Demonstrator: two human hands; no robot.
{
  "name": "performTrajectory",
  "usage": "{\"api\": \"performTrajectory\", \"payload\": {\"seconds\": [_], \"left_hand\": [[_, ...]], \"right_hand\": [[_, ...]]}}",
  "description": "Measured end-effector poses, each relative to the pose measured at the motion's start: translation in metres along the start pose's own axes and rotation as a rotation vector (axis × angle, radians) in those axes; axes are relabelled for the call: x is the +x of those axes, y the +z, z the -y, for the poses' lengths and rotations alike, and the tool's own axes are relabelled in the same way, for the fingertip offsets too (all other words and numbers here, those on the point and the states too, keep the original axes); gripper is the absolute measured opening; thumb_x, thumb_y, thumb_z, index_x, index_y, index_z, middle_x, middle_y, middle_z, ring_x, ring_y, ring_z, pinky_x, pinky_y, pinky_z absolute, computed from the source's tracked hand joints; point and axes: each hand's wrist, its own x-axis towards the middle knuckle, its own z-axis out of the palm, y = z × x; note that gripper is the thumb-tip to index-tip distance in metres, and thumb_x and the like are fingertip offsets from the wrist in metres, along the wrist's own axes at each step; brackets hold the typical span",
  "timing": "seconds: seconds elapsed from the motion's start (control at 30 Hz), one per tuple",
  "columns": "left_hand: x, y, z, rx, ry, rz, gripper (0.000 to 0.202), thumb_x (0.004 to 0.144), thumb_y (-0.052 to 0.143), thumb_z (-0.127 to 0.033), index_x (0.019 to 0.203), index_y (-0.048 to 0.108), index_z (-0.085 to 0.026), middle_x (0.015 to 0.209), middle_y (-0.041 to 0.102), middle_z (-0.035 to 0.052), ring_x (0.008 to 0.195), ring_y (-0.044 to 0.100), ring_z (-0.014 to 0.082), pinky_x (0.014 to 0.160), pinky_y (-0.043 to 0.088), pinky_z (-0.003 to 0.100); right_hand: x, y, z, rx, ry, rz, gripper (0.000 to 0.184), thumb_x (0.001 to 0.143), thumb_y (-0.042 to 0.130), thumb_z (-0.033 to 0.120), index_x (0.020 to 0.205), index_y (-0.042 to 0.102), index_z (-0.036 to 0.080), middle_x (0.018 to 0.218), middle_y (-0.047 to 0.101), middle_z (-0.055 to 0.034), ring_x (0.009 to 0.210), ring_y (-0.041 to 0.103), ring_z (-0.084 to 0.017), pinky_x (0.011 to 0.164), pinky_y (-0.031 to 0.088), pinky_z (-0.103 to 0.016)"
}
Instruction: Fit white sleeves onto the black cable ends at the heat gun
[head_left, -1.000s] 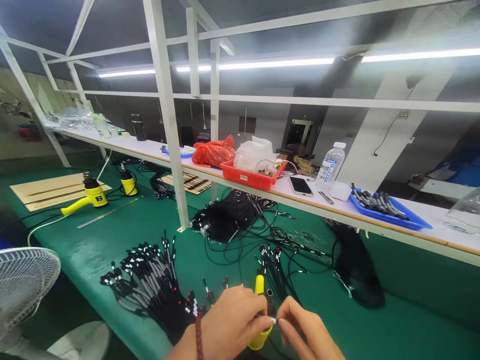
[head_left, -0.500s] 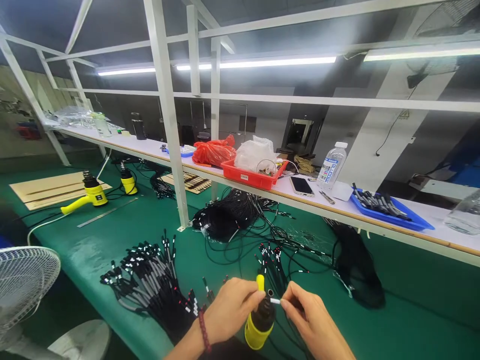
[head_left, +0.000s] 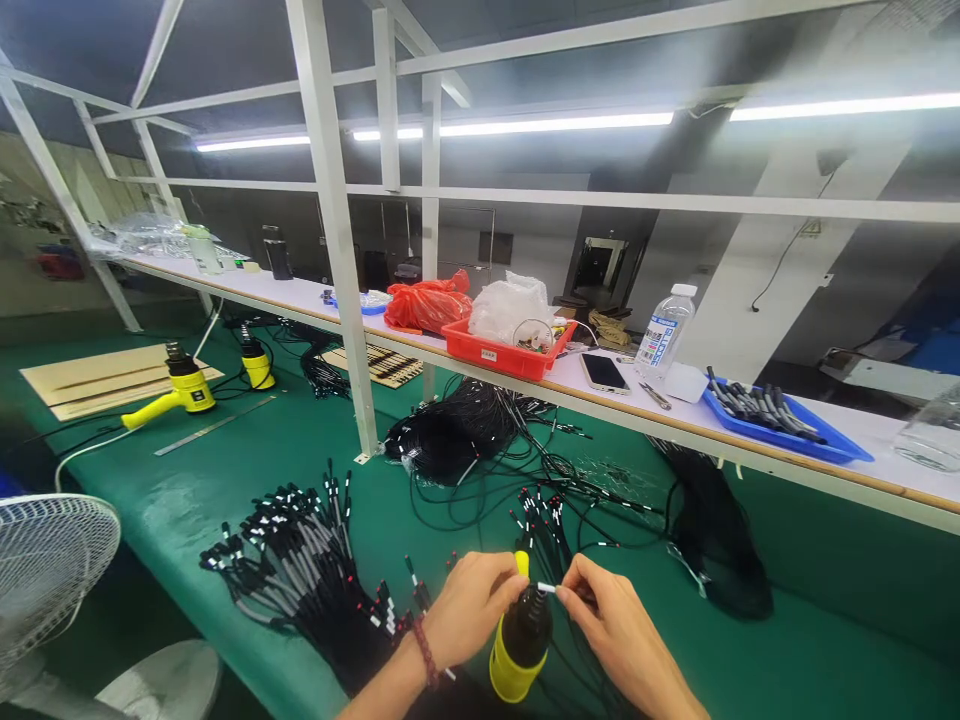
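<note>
Tube [head_left: 547, 588] in right fingers [head_left: 577, 606], pieces [head_left: 765, 412] in tray [head_left: 841, 446]

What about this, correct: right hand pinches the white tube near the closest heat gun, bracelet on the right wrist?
Wrong wrist: the head view shows the bracelet on the left wrist. The right hand does pinch the white tube near the closest heat gun.

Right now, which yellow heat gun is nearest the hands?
The front heat gun, between left hand and right hand; the leftmost gun and the neighbouring gun are farther away.
</note>
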Motion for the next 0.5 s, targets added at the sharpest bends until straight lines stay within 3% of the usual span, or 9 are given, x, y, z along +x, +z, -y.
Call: {"api": "performTrajectory", "payload": {"seconds": [0.2,0.37,0.5], "left_hand": [[-0.0014,0.0017,0.0020,-0.049,-0.028,-0.003,0.023,0.092,0.047,-0.032,0.075,0.058,-0.020,0.077,0.062,-0.0023,0.080,0.052,0.0171,0.072,0.034,0.025],[-0.0010,0.0012,0.0021,-0.118,-0.029,-0.018,0.014,0.088,0.052,-0.030,0.079,0.059,-0.021,0.081,0.062,-0.0032,0.083,0.053,0.0163,0.072,0.036,0.023],[0.0000,0.0013,-0.0009,-0.043,-0.034,-0.018,0.030,0.094,0.041,-0.037,0.078,0.059,-0.021,0.075,0.062,-0.0019,0.078,0.052,0.0171,0.072,0.036,0.025]], "right_hand": [[0.0010,0.0014,-0.0017,-0.014,0.012,-0.007,0.021,0.089,0.045,0.029,0.070,0.050,0.022,0.064,0.055,0.0033,0.060,0.050,-0.015,0.054,0.032,-0.023],[0.0012,-0.0011,-0.0037,-0.022,0.009,0.005,0.026,0.090,0.045,0.030,0.071,0.060,0.021,0.066,0.062,0.0011,0.061,0.053,-0.016,0.055,0.033,-0.024],[0.0013,-0.0043,-0.0019,-0.024,-0.018,-0.010,0.027,0.089,0.046,0.029,0.071,0.064,0.020,0.066,0.063,0.0008,0.062,0.054,-0.016,0.056,0.034,-0.025]]}}
